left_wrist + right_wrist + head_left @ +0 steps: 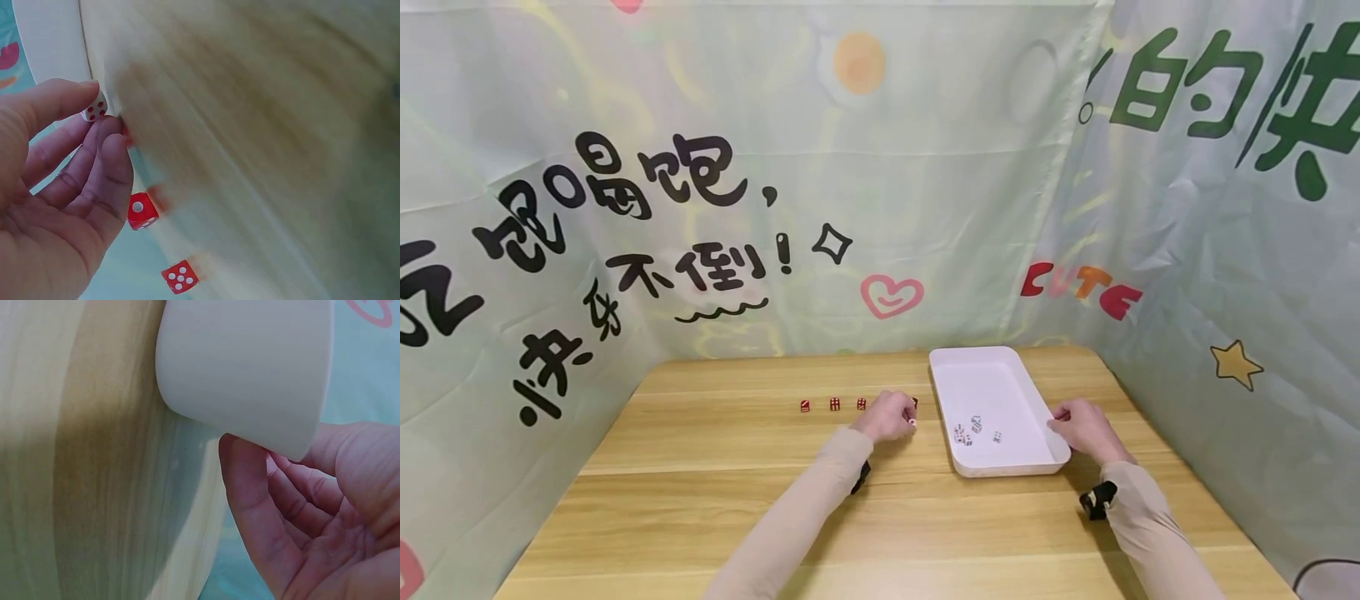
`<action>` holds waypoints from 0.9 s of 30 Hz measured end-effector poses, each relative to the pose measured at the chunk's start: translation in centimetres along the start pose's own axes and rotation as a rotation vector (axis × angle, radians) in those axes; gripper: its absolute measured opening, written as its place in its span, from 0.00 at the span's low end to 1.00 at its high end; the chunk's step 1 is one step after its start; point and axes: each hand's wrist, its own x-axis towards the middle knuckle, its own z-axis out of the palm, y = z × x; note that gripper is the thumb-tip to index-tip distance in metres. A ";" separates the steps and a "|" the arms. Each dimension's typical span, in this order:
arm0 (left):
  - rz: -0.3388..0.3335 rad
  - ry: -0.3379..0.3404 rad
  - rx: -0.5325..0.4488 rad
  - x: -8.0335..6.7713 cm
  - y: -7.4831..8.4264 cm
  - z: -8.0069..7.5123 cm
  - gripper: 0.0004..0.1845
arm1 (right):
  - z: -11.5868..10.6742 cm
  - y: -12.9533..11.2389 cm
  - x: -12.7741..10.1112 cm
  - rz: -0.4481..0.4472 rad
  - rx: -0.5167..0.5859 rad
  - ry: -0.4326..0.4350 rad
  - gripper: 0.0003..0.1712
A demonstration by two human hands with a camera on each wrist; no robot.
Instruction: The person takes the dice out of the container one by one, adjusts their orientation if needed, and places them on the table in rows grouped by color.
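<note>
Between thumb and fingertips, my left hand (pixel 889 416) pinches a white die (pixel 94 110) with red pips, just left of the tray. Red dice with white pips, such as this one (pixel 835 404), stand in a row on the table behind and beside that hand, which hides part of the row. In the left wrist view, one red die (pixel 142 211) shows right by the fingers and another red die (pixel 180 277) lower down. My right hand (pixel 1086 427) grips the right wall of the white tray (pixel 1000 379), thumb at the rim and fingers against the outside.
Several white dice (pixel 976 424) lie inside the tray toward its near end. The wooden table (pixel 685 500) reaches back to a printed cloth backdrop (pixel 820 167), which also closes off both sides.
</note>
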 end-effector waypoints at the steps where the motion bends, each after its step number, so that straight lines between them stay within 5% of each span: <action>1: -0.001 0.001 -0.003 0.1 -0.1 0.1 0.02 | 0.0 0.0 0.0 0.000 0.001 0.000 0.10; 27: -0.022 -0.001 -0.003 0.5 0.2 0.5 0.05 | 0.1 0.1 0.1 0.015 -0.003 -0.005 0.09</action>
